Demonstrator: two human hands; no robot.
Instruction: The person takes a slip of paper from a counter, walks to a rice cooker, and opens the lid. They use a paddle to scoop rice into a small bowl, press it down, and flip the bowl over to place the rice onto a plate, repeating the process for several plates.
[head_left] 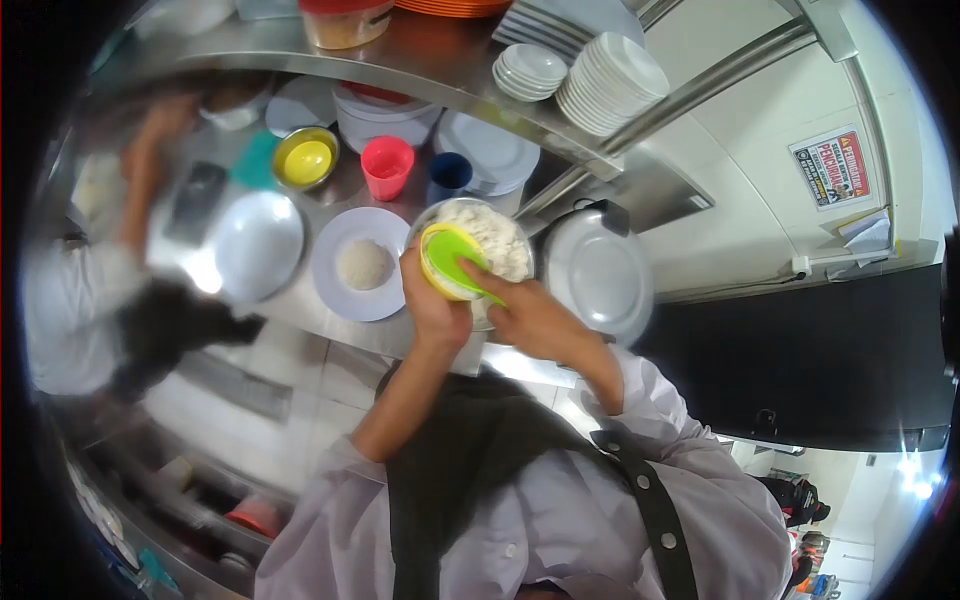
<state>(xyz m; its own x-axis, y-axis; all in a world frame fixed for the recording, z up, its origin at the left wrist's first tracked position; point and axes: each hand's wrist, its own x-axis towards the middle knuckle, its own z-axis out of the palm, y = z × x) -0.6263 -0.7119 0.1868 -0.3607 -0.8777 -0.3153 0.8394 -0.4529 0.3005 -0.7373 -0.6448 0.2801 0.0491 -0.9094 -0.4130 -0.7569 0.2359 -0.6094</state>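
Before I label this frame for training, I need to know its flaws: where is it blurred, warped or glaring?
Head view: strong fisheye bending, with black corners and curved shelf edges; the co-worker at left is motion-smeared; glare washes the steel counter near the empty plate; the left hand, green bowl and right hand are fairly sharp.

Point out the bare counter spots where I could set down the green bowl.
Little bare steel shows. One patch lies along the counter's near edge, below the empty white plate and the plate with a rice mound. Behind them it is crowded: yellow bowl, red cup, blue cup. The rice container and rice cooker fill the right.
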